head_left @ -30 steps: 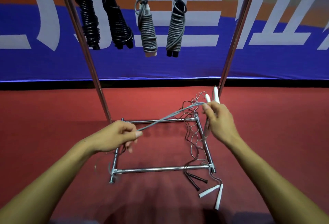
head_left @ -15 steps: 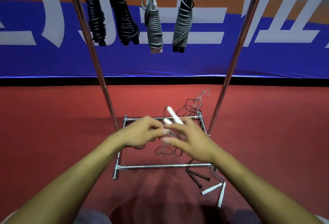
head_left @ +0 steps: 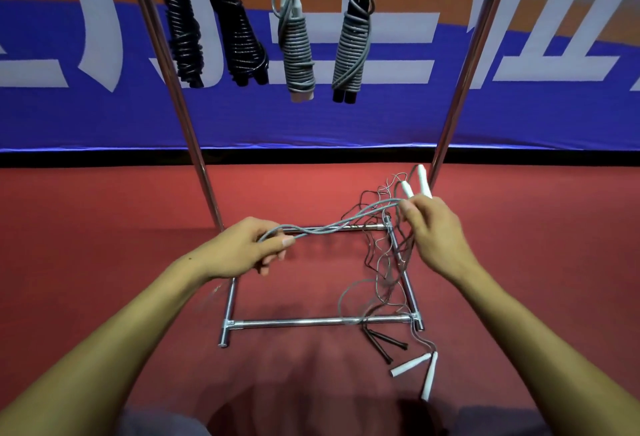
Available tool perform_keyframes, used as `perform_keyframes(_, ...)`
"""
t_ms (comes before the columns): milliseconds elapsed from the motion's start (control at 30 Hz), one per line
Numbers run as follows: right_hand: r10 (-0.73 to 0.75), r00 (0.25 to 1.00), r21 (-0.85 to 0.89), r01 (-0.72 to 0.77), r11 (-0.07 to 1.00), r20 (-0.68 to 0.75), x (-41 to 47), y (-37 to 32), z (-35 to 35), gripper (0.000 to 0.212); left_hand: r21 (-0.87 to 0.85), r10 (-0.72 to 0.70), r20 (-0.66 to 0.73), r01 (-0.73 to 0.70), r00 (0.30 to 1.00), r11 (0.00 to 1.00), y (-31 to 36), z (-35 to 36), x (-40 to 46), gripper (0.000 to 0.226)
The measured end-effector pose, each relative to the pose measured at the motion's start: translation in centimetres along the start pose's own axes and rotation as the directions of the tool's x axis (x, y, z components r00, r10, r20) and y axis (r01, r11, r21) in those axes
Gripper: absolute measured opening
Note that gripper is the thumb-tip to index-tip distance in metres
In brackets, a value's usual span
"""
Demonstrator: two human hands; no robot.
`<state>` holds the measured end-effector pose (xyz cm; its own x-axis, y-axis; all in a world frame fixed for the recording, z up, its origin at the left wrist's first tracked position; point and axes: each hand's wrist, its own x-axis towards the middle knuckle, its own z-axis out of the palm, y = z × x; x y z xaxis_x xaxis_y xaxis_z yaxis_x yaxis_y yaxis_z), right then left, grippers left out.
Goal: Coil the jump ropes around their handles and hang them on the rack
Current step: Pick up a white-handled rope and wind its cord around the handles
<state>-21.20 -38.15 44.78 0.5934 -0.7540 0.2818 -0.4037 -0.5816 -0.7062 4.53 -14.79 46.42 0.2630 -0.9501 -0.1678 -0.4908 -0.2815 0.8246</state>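
1. Red carpeted floor (head_left: 104,228), running back to a black strip at the foot of the blue banner.
2. Chrome base frame (head_left: 322,322) of the rack, standing directly on the floor; its bars form a rectangle.
3. Tangle of thin loose ropes (head_left: 381,280), lying over the frame's right bar and on the floor beside it.
4. Pair of slim black handles (head_left: 388,345), on the floor just in front of the front bar.
5. Pair of white handles (head_left: 420,370), on the floor just right of the black pair.

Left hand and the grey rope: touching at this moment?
Touching. The head view shows the left hand with thumb and fingers curled round the grey rope, whose loop runs into the grip.
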Motion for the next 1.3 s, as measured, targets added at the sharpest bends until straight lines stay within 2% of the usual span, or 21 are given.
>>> perform_keyframes(100,0.045,0.999,-0.003,-0.045,0.999,0.018,-0.4,0.4,-0.1,0.030,0.030,-0.002,-0.043,0.004,0.999,1.000,-0.2,-0.4,-0.2,0.041)
perform_keyframes(233,0.155,0.947,-0.077,-0.139,0.987,0.282,-0.8,0.8,0.0,0.026,0.116,-0.002,-0.139,0.019,0.990,0.993,-0.7,-1.1,-0.1,0.041)
perform_keyframes(267,0.149,0.939,-0.106,-0.122,0.987,0.311,-0.9,0.5,-0.2,0.033,0.134,-0.007,-0.138,0.026,0.990,0.991,-0.6,-1.1,0.0,0.040)
perform_keyframes(333,0.080,0.943,-0.121,-0.043,0.992,0.322,-1.3,-0.7,0.0,0.056,0.185,-0.009,-0.105,0.029,0.994,0.982,0.2,-0.3,0.3,0.042)
perform_keyframes(400,-0.027,0.924,-0.043,0.047,0.998,0.381,-2.3,-3.0,0.8,0.061,0.196,0.012,-0.041,-0.004,0.999,0.981,1.5,1.2,0.6,0.046)
perform_keyframes(467,-0.123,0.842,0.045,0.117,0.992,0.525,-3.5,-4.6,2.5,0.057,0.165,0.028,0.019,-0.031,0.999,0.986,2.9,2.6,0.9,0.043)
perform_keyframes(533,-0.198,0.761,0.131,0.149,0.980,0.618,-4.5,-5.4,4.0,0.037,0.068,0.028,0.057,-0.032,0.998,0.997,3.8,3.4,1.2,0.032)
perform_keyframes(567,-0.228,0.753,0.180,0.147,0.973,0.618,-4.7,-5.6,4.5,0.022,0.005,0.021,0.068,-0.021,0.997,1.000,4.0,3.4,1.3,0.024)
perform_keyframes(600,-0.238,0.764,0.210,0.137,0.968,0.599,-4.7,-5.7,4.7,0.016,-0.053,0.019,0.075,-0.015,0.997,0.998,4.2,3.2,1.3,0.018)
perform_keyframes(700,-0.215,0.836,0.175,0.144,0.974,0.505,-3.8,-5.1,4.3,0.030,-0.175,-0.002,0.127,0.024,0.992,0.984,3.7,1.8,0.6,0.017)
perform_keyframes(767,-0.199,0.889,0.126,0.160,0.979,0.412,-2.9,-4.0,3.6,0.032,-0.160,-0.026,0.168,0.054,0.985,0.986,2.8,1.0,0.0,0.026)
perform_keyframes(833,-0.145,0.940,0.121,0.112,0.986,0.308,-1.8,-2.7,2.4,0.032,-0.089,-0.030,0.164,0.045,0.986,0.995,1.9,0.4,-0.6,0.030)
perform_keyframes(933,-0.103,0.973,0.072,0.089,0.993,0.208,-1.0,-1.2,0.6,0.033,-0.065,-0.022,0.068,0.026,0.997,0.998,1.2,-0.4,-1.4,0.044)
perform_keyframes(1000,-0.090,0.967,0.057,0.079,0.995,0.239,-1.1,-0.6,0.6,0.033,-0.155,-0.016,0.006,0.017,1.000,0.988,0.9,-0.6,-1.8,0.040)
perform_keyframes(1067,-0.069,0.949,0.061,0.052,0.997,0.309,-1.7,-0.5,1.0,0.031,-0.169,-0.030,-0.048,0.021,0.998,0.985,0.7,-0.8,-2.2,0.038)
perform_keyframes(1200,-0.102,0.896,0.128,0.051,0.990,0.433,-2.4,-0.4,1.0,0.021,0.002,-0.026,-0.322,0.028,0.946,1.000,-0.7,-2.3,-2.4,0.044)
perform_keyframes(1300,-0.107,0.896,0.263,-0.011,0.965,0.432,-2.9,-1.0,0.3,0.048,0.140,-0.020,-0.412,0.085,0.911,0.986,-1.8,-3.4,-2.7,0.045)
